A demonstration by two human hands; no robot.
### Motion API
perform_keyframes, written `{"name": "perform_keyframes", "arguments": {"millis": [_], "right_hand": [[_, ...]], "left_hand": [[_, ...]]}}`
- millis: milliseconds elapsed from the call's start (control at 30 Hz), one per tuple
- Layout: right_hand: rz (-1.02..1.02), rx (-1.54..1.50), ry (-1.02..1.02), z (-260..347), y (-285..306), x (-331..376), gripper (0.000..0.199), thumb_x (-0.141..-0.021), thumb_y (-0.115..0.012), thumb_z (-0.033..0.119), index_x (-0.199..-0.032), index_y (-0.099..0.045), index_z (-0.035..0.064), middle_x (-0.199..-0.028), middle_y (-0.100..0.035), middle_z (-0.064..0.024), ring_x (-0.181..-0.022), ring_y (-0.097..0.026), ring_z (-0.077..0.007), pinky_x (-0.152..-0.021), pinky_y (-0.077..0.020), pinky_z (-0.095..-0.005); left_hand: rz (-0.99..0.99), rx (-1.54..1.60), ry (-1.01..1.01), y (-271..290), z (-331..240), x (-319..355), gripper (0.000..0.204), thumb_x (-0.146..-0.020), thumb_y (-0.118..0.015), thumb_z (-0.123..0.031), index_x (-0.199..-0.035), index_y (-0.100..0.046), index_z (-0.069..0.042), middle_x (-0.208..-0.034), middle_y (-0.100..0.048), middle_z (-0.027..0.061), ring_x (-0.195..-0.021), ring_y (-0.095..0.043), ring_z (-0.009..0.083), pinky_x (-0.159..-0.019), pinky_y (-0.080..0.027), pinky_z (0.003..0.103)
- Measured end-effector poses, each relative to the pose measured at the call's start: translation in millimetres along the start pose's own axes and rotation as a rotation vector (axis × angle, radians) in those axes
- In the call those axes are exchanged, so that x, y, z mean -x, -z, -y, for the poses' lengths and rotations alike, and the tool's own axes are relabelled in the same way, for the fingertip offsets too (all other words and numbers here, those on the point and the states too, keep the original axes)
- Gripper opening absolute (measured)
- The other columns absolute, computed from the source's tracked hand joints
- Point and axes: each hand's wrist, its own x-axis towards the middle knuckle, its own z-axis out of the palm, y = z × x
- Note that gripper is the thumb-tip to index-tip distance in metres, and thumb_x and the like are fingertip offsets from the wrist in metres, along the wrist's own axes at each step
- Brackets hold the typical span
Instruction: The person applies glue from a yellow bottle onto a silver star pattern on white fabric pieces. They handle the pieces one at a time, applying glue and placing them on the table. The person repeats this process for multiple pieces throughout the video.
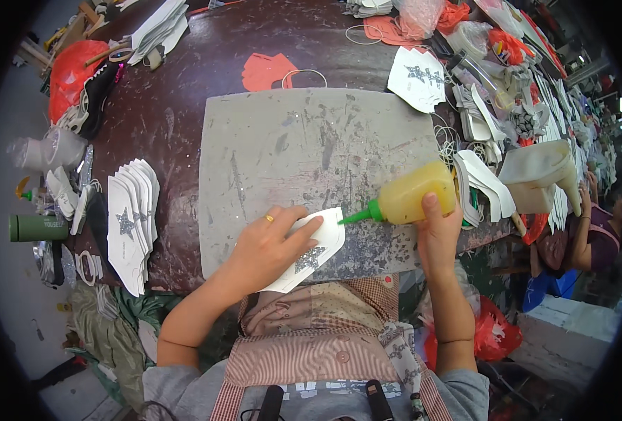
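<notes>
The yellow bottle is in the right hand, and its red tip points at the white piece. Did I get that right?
Not quite: the tip is green, as the head view shows. The yellow bottle is in the right hand, pointing at the white piece.

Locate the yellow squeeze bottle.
In the head view, the yellow squeeze bottle is right of centre, in the right hand, its green nozzle pointing at the white piece.

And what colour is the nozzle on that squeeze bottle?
The nozzle is green, best seen in the head view.
</notes>
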Motion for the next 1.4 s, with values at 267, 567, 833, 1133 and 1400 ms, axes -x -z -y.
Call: {"name": "perform_keyframes", "arguments": {"millis": [267, 567, 833, 1133, 1400], "right_hand": [[-0.042, 0.049, 0.013, 4.5, 5.3, 24.7, 0.054, -0.086, -0.078, 0.038, -0.117, -0.060, -0.0031, -0.101, -0.064, -0.0031, -0.091, -0.058, -0.0107, -0.083, -0.0467, -0.0269], [-0.084, 0.001, 0.037, -6.7, -0.5, 84.2, 0.062, -0.087, -0.076, 0.041, -0.123, -0.054, -0.0045, -0.110, -0.063, -0.0069, -0.101, -0.060, -0.0155, -0.091, -0.0476, -0.0302], [-0.078, -0.043, 0.015, -6.7, -5.8, 64.3, 0.059, -0.089, -0.075, 0.040, -0.123, -0.053, -0.0031, -0.107, -0.061, -0.0054, -0.098, -0.058, -0.0135, -0.087, -0.0477, -0.0294], [-0.132, 0.081, 0.079, -8.3, -10.3, 60.4, 0.059, -0.087, -0.076, 0.045, -0.116, -0.057, -0.0027, -0.105, -0.061, -0.0046, -0.096, -0.057, -0.0126, -0.086, -0.0460, -0.0276], [-0.153, -0.113, 0.004, 6.3, -15.3, 70.9, 0.057, -0.088, -0.076, 0.040, -0.119, -0.055, -0.0028, -0.107, -0.061, -0.0055, -0.099, -0.058, -0.0134, -0.088, -0.0462, -0.0282]], "left_hand": [[-0.006, 0.000, -0.002, -1.0, -0.7, -0.3, 0.043, -0.074, -0.080, -0.013, -0.115, -0.068, -0.009, -0.104, -0.060, 0.0079, -0.081, -0.059, 0.0252, -0.066, -0.050, 0.035], [-0.098, 0.151, 0.217, -4.4, -10.0, 4.7, 0.037, -0.078, -0.078, -0.008, -0.114, -0.070, -0.005, -0.102, -0.060, 0.0085, -0.083, -0.058, 0.0222, -0.068, -0.049, 0.034], [-0.213, 0.010, 0.299, -15.1, -10.0, -2.1, 0.031, -0.080, -0.076, -0.005, -0.110, -0.071, -0.003, -0.099, -0.059, 0.0090, -0.080, -0.056, 0.0233, -0.069, -0.048, 0.035], [-0.223, 0.006, 0.300, -15.8, -10.4, -1.5, 0.028, -0.080, -0.076, -0.007, -0.108, -0.071, -0.003, -0.100, -0.059, 0.0094, -0.084, -0.058, 0.0256, -0.069, -0.049, 0.036], [-0.233, -0.008, 0.297, -15.9, -10.2, -1.4, 0.026, -0.081, -0.076, -0.008, -0.106, -0.071, -0.003, -0.100, -0.059, 0.0094, -0.085, -0.058, 0.0262, -0.067, -0.050, 0.036]]}}
